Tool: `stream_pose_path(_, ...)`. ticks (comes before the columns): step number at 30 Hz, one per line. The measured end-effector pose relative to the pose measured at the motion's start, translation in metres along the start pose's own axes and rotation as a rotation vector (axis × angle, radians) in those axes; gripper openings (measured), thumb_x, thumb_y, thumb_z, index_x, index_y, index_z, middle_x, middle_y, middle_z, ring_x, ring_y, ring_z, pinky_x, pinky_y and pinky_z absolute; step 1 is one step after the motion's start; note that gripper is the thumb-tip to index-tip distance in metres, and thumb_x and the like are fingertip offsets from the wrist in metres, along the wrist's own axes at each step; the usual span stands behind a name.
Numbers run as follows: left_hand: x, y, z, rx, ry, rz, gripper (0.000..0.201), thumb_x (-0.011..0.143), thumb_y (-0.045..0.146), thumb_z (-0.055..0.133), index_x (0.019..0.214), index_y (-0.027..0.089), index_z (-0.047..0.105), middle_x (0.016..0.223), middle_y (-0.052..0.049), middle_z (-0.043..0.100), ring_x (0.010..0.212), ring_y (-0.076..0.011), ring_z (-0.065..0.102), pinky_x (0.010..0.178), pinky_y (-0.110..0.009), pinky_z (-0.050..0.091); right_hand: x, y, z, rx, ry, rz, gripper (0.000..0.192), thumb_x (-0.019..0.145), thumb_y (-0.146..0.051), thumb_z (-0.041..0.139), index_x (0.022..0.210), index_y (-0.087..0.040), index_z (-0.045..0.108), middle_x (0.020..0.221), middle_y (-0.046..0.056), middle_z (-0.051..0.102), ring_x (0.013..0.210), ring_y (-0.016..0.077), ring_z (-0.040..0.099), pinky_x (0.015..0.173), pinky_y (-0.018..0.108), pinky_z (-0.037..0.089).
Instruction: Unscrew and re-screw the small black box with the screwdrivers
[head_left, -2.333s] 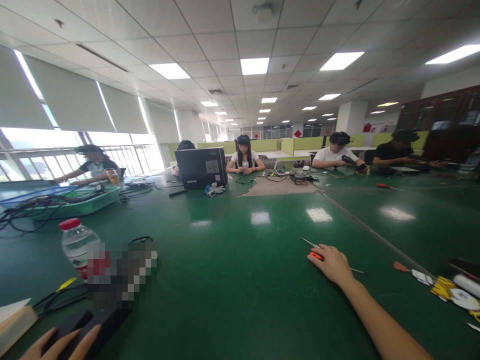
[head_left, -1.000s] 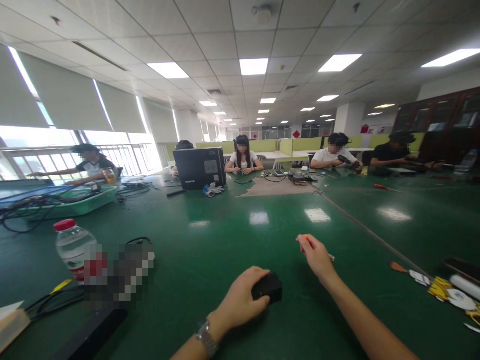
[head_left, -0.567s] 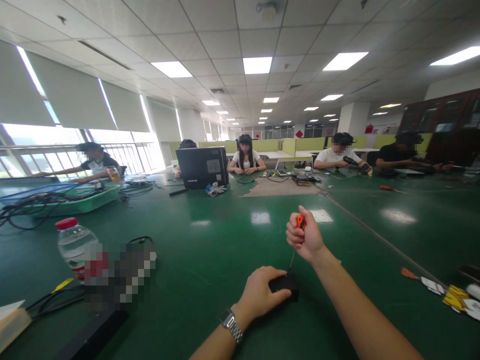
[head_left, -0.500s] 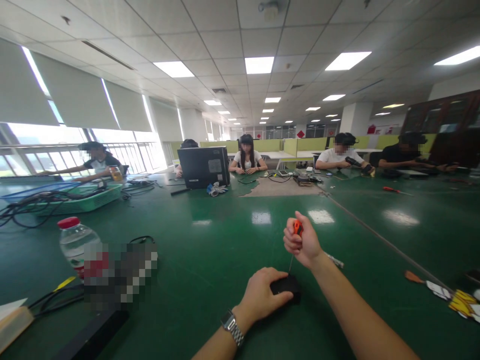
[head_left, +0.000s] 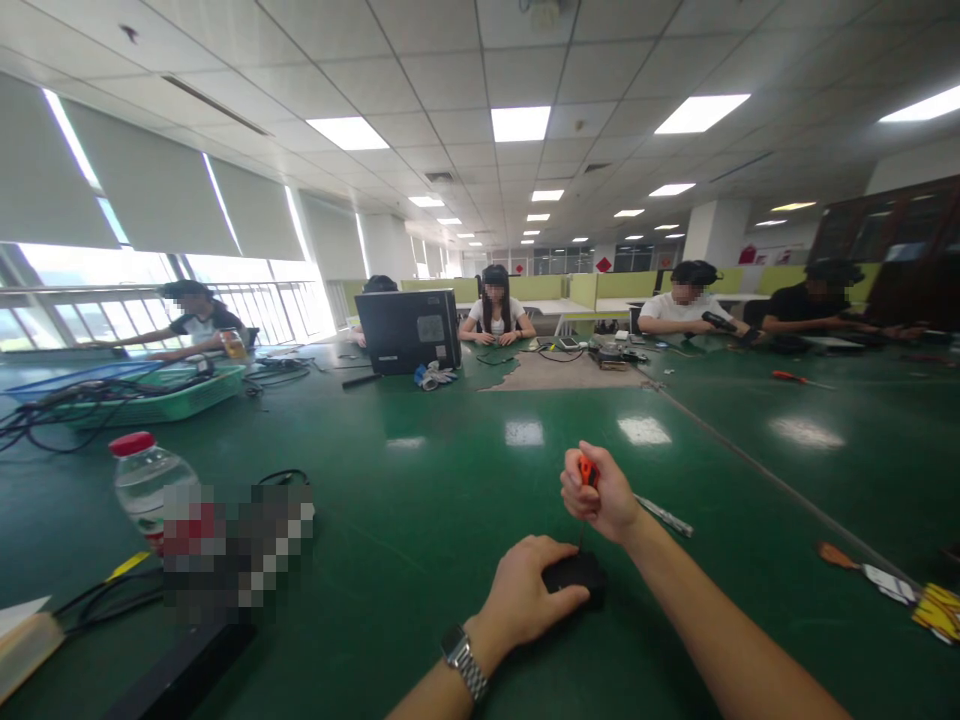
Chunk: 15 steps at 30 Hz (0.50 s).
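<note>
My right hand (head_left: 602, 493) is wrapped round the red-orange handle of a screwdriver (head_left: 589, 470), held upright. Its thin shaft points down to the far edge of a small black box (head_left: 576, 576) on the green table. Fingers and thumb of my left hand (head_left: 529, 590) grip that box from its left side and press it to the tabletop. What exactly the screwdriver's tip meets is too small to make out. Just beyond my right wrist lies a thin silvery tool (head_left: 664, 514).
On the left stand a water bottle (head_left: 154, 490) and a green basket (head_left: 161, 398) of cables. A black computer case (head_left: 407, 332) and gloves (head_left: 435, 376) are further back. Another screwdriver (head_left: 801, 379) and a yellow-and-white glove (head_left: 937, 608) lie right. Several people sit around the table.
My right hand with the screwdriver has come down slightly and a little left, showing more of the silvery tool. My left hand keeps its hold on the black box.
</note>
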<state>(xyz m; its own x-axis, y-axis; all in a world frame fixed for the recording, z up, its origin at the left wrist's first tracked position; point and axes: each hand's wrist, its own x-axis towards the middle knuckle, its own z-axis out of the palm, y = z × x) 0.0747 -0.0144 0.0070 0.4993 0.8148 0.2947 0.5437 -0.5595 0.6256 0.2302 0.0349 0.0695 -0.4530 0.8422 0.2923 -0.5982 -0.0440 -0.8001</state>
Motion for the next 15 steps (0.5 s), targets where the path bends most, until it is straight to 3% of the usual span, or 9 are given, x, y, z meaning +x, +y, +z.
stream_pose_path(15, -0.0014, -0.0024, 0.0029, -0.027, 0.027, 0.021, 0.04, 0.073, 0.034, 0.073, 0.111, 0.024, 0.066, 0.102, -0.004, 0.069, 0.094, -0.0236, 0.059, 0.085, -0.033, 0.045, -0.0012, 0.0011, -0.0066, 0.029, -0.05, -0.009, 0.042, 0.086, -0.047, 0.045, 0.056, -0.019, 0.051, 0.037, -0.01, 0.019, 0.032, 0.0051, 0.012, 0.03, 0.015, 0.017)
